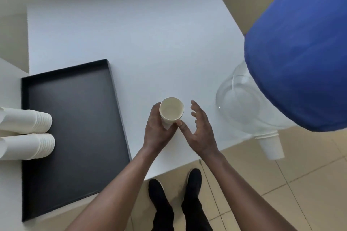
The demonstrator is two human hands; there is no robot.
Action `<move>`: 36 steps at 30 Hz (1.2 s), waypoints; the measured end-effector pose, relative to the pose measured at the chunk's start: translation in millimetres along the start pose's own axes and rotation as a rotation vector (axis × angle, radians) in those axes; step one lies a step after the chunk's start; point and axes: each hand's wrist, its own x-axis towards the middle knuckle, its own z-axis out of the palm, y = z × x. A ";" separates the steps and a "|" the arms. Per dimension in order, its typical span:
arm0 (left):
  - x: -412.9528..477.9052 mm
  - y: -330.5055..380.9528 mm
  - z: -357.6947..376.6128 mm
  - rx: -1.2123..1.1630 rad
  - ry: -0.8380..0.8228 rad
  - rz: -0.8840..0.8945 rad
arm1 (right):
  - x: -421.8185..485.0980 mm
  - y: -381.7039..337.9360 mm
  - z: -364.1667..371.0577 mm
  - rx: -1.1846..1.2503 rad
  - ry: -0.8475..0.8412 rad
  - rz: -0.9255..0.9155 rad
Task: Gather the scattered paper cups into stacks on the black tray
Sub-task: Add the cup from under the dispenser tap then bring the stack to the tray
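Note:
My left hand [158, 133] grips a small stack of white paper cups [171, 111], mouth up, over the white table to the right of the black tray [78, 118]. My right hand [199, 129] is open just beside the cups, its thumb tip close to the stack's side. Two tall stacks of white cups [30, 121] [32, 146] stand on the tray's left edge and lean out of view to the left. The tray's bare floor fills its middle and right.
A water dispenser with a blue bottle [300, 52] on a clear neck [242, 105] stands at the table's right edge. A few nested cups [270, 145] hang below it. The white table [131, 43] stretches away behind. Tiled floor and my black shoes [176, 193] lie below.

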 end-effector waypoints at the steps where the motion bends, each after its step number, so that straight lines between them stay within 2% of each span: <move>1: -3.3 2.4 4.9 0.009 -0.018 0.015 | -7.8 4.9 -5.8 0.008 0.023 0.033; 4: -9.9 6.4 16.4 0.051 -0.074 0.036 | -25.9 16.9 -21.0 0.016 0.124 0.104; 7: -16.2 10.5 28.5 0.096 -0.135 0.051 | -40.5 26.0 -44.4 -0.049 0.303 0.130; 13: -24.6 14.1 44.1 0.118 -0.214 0.043 | -71.6 53.1 -107.1 -0.509 0.662 0.067; 15: -25.0 15.8 48.4 0.124 -0.227 0.048 | -80.2 66.9 -127.8 -0.566 0.749 0.100; 18: -24.7 16.6 53.2 0.134 -0.237 0.061 | -83.7 88.1 -153.7 -0.547 0.724 0.216; 22: -24.5 17.0 57.2 0.134 -0.236 0.068 | -71.6 108.2 -176.0 -0.425 0.417 0.324; 24: -25.5 16.2 59.5 0.132 -0.233 0.066 | -65.0 114.3 -179.1 -0.404 0.332 0.351; 29: -28.9 17.4 62.4 0.124 -0.221 0.077 | -68.9 112.9 -168.2 -0.390 0.430 0.430; 34: -31.5 19.2 63.5 0.135 -0.215 0.098 | -95.8 80.1 -146.8 -0.121 0.667 0.522; 36: -31.5 19.8 63.2 0.133 -0.215 0.094 | -103.9 58.3 -134.6 -0.030 0.721 0.495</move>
